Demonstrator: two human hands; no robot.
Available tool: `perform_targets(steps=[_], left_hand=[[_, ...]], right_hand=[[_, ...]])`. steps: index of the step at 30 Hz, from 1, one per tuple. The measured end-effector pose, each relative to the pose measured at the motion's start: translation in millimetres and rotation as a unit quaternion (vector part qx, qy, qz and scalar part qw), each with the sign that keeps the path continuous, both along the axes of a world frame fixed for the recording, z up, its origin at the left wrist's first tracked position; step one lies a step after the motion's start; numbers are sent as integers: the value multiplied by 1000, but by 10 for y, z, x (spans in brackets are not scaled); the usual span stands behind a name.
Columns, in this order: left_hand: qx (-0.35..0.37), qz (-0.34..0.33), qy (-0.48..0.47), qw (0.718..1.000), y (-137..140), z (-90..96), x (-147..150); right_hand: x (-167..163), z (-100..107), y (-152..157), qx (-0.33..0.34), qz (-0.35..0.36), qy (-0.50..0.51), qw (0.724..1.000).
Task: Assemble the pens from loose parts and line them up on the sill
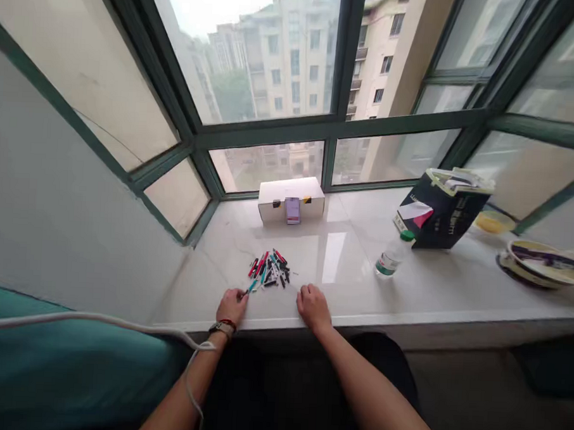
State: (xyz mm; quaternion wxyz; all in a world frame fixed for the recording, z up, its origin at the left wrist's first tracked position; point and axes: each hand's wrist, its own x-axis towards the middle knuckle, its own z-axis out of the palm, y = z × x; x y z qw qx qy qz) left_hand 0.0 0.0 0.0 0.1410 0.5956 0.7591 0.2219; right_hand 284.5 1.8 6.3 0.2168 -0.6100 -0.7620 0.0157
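Pens + pen parts (271,269): loose heap on white sill (352,294), approx. ctr-left, near front edge, just beyond the hands. Colours: red, black, teal, white/clear; pcs cross & overlap, lying flat, various angles. Few small bits at the heap's margin.

L hand (232,306): at near-L edge of heap, resting on sill. Thumb + index pinched narrow on small dark pc (241,295), right by lower end of teal pen (252,286); can't tell if separate pc or the pen's own end. L wrist: red band (228,323) + watch (220,330).

R hand (313,306): on sill nr front edge, R of heap, apart from it. Fingers curled in, back of hand up; can't tell if anything is held.

Behind heap, by window: white box (273,205), dark/yellow marks on front; purple packet (293,211) upright against its front.

R side of sill: clear bottle (388,262), green cap, upright; just behind it, dark carton (451,212) w/ papers at top, tilted. Further R: bowl (493,222), yellowish contents; round tub (527,267), purple item across top.

L foreground: white cable (97,317) reaching L forearm, over teal fabric (70,377).

Backdrop: green window frame (271,133), pale apt bldgs (293,63) outside.
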Motion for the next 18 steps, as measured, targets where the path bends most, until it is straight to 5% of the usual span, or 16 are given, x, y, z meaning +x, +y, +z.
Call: perform_targets(steps=[6,11,18], left_hand=[[27,55,-158,986,-69,-88,-145],[40,46,-357,932,-93,-27,-88],[43,-12,-417,908,-138,55,267]], right_hand=[[3,1,-5,-3,7,-4,1000],[5,12,-5,-1,9,1,1000],[-2,57,-18,-20,9,58,998]])
